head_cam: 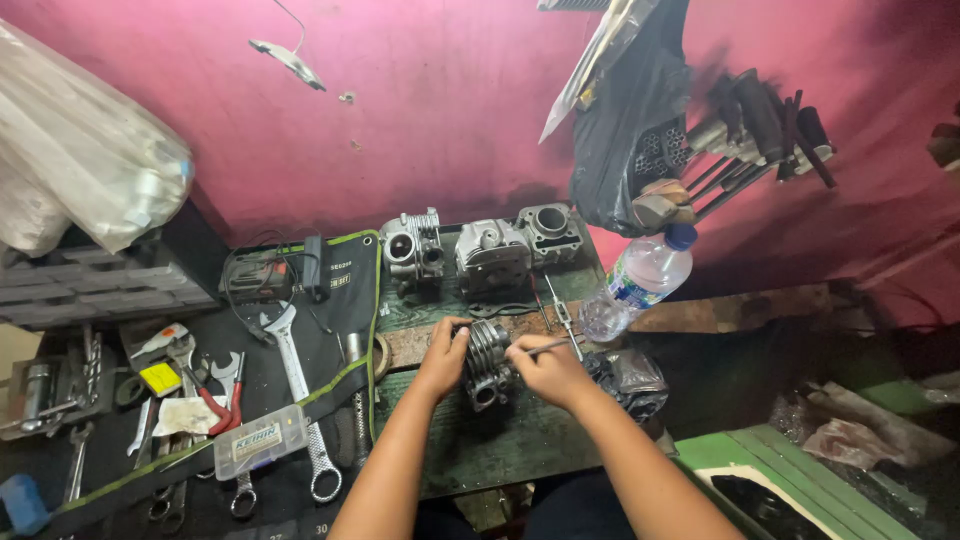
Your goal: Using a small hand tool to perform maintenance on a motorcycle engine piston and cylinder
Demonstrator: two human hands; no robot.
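Observation:
A finned metal engine cylinder head (487,358) stands on the green wooden bench (500,450) in front of me. My left hand (443,355) grips its left side and steadies it. My right hand (543,368) is closed on a thin metal tool (556,346) whose tip points toward the top of the part. A dark engine part wrapped in plastic (630,378) lies just right of my right hand.
Three more engine parts (480,250) stand along the back of the bench. A plastic water bottle (638,282) leans at the right. Left lies a black tool roll (300,340) with spanners, pliers and a small clear plastic box (258,441). Tools hang on the pink wall (740,140).

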